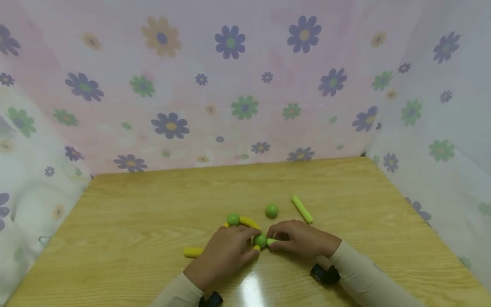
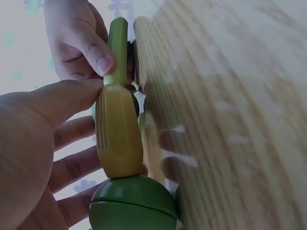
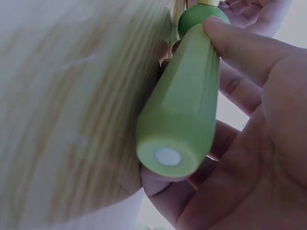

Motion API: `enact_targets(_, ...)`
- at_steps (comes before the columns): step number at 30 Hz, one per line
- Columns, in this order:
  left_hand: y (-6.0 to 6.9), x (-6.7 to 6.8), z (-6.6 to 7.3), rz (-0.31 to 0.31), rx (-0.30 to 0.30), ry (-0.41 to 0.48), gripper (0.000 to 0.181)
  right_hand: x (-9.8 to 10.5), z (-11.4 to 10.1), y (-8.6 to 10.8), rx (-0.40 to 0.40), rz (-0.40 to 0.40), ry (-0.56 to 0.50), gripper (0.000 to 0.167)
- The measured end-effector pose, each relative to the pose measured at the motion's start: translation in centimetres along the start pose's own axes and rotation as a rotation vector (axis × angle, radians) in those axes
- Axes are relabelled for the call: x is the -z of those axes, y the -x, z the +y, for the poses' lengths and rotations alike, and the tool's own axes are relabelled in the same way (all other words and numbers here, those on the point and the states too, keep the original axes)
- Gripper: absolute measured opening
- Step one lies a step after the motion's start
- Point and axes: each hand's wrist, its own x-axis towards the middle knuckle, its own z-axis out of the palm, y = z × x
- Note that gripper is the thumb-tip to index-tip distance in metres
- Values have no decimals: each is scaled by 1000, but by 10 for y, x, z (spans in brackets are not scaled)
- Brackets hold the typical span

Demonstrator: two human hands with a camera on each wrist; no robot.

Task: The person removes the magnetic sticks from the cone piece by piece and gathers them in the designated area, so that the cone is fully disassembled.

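Near the middle of the wooden table, several yellow curved rods point(image 1: 250, 222) and green balls are joined end to end. My left hand point(image 1: 230, 248) holds one green ball point(image 1: 260, 241) between index finger and thumb. Its thumb also touches the end of a yellow rod point(image 2: 118, 134), which runs back to a nearer green ball point(image 2: 134, 203). My right hand point(image 1: 301, 238) pinches a light green rod point(image 3: 180, 105) with a white dot on its near end. That rod's far end meets the held ball. The left hand covers part of the joined pieces.
Beyond the hands lie a loose green ball point(image 1: 272, 210) and a light green rod point(image 1: 302, 209). A straight yellow rod point(image 1: 193, 252) shows left of my left hand. Another green ball point(image 1: 233, 219) tops the joined pieces. Flowered cloth point(image 1: 245, 85) surrounds the table's back and sides.
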Motion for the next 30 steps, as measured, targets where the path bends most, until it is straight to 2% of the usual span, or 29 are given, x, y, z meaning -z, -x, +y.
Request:
enact_targets(4,2,-1,0,14,-8,20,32,1,2,-1,-29,-27,-100,19)
enact_targets(7,1,0,1,26,-9,8,32,5,4,-2,-66,11,-142,21)
enact_targets(10,0,1,3,11,-1,-9,32,14,4,2,-122,143,-108,27)
enact_targets(15,1,3,5,-8,4,-16,33,39,7,15,-253,468,4,39)
enact_targets(17,0,3,5,-1,0,-18,33,49,13,20,-314,529,34,44)
enact_targets(19,-1,3,5,-1,-3,-22,33,55,22,24,-385,528,39,48)
enact_targets(23,1,3,4,-21,-6,-19,34,56,41,29,-484,425,21,47)
enact_targets(25,2,3,4,-20,-5,-19,35,57,48,30,-505,390,35,44)
enact_targets(30,3,3,3,-7,-5,-26,36,57,59,27,-526,357,44,38)
